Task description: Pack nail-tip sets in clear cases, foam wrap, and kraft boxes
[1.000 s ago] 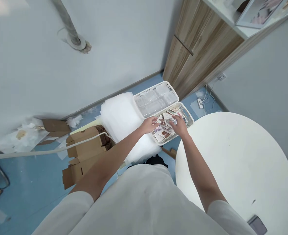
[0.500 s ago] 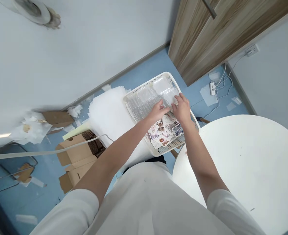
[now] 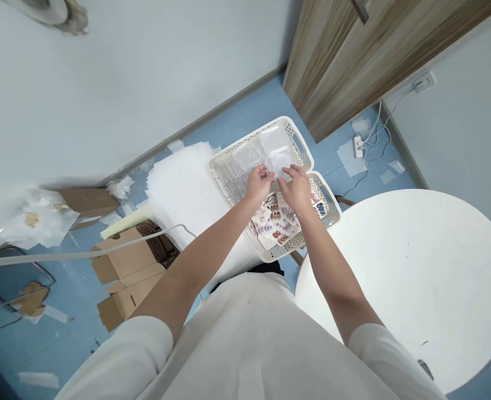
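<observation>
Looked like a small packing workroom; shop or office back room, couldn't tell. Cartons (image 3: 130, 258), piled white sheets (image 3: 182, 180) and baskets (image 3: 301, 132) of clear cases (image 3: 275, 140) and cards (image 3: 279, 238) showed it. Round table (image 3: 420, 266) and cabinet (image 3: 353, 61) stood there; power strip (image 3: 357, 146) and scraps (image 3: 348, 160) lay on blue floor (image 3: 245, 111).

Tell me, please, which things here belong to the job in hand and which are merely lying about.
Likely in use: clear plastic boxes; far white basket; near white basket; false-nail cards.
Seemingly lying about: open cardboard box; power strip.
</observation>
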Motion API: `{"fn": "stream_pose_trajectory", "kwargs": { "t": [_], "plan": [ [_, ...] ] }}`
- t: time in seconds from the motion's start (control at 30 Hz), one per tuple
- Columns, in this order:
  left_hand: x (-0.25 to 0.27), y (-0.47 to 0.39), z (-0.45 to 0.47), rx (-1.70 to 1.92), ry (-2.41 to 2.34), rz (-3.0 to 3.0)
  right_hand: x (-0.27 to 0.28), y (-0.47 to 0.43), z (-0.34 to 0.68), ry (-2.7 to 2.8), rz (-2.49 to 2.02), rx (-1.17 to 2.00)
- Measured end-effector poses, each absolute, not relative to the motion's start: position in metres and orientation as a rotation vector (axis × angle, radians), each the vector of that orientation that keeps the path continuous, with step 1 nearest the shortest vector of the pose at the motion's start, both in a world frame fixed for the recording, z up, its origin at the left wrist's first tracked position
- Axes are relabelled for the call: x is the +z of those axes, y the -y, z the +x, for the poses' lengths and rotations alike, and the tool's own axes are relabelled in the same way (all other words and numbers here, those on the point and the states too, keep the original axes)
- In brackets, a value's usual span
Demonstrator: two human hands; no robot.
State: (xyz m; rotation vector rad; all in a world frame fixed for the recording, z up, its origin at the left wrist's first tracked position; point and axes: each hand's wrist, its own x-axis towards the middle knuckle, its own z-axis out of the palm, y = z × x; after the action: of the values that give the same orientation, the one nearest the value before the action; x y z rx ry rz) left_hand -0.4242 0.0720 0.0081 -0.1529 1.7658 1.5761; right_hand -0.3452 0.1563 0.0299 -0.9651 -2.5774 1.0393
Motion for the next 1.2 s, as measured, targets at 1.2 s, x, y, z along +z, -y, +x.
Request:
{"fn": "stream_pose_trajectory", "kwargs": {
  "t": [1.2],
  "plan": [
    [0.130, 0.130, -0.200, 1.201, -1.478, 1.196, 0.119, 0.066, -0.061, 1.158, -1.386, 1.472]
  ]
}}
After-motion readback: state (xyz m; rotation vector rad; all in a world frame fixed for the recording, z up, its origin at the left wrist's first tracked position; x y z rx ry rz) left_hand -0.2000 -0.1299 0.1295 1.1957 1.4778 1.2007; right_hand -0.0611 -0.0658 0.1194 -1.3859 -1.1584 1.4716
